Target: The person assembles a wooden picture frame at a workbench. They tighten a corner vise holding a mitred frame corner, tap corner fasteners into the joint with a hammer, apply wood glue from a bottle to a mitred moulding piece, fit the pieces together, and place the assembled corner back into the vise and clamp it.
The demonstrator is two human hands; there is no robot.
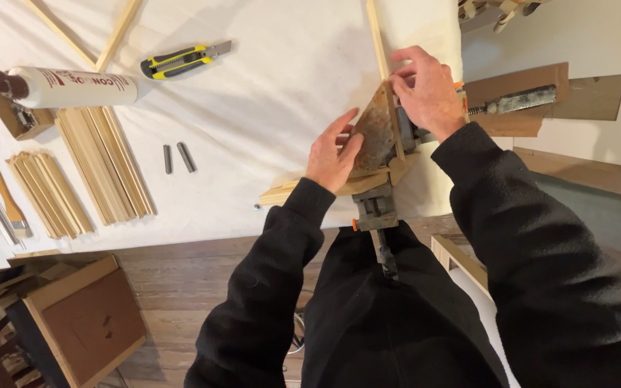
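- The rusty brown plate point(374, 136) is sitting at the near edge of the bench point(274, 93), tilted up against a thin wood stick point(377, 39) and held by the clamp point(376, 208).
- The left hand point(332, 154) is lying on the left side of the rusty brown plate. Its grip is loose, with the fingers spread flat and pressing, not closed around anything.
- The right hand point(425, 90) is sitting at the top right of the rusty brown plate. Its grip is pinching the top edge of the plate where the thin wood stick is meeting it.
- The rusty brown plate could be slipping, I think, if the left hand is pushing too hard, since only flat fingers are holding that side.
- The thin wood stick is looking weak. It could be bending or snapping if the right hand is squeezing or twisting.
- The fingertips are close to the rough edge of the rusty brown plate, so a slip could be scratching them.
- The clamp is hanging off the bench edge just below the rusty brown plate. A knock from the body could be shifting it.
- The yellow knife point(181, 61) and the glue tube point(73, 86) are lying far to the left of the rusty brown plate.
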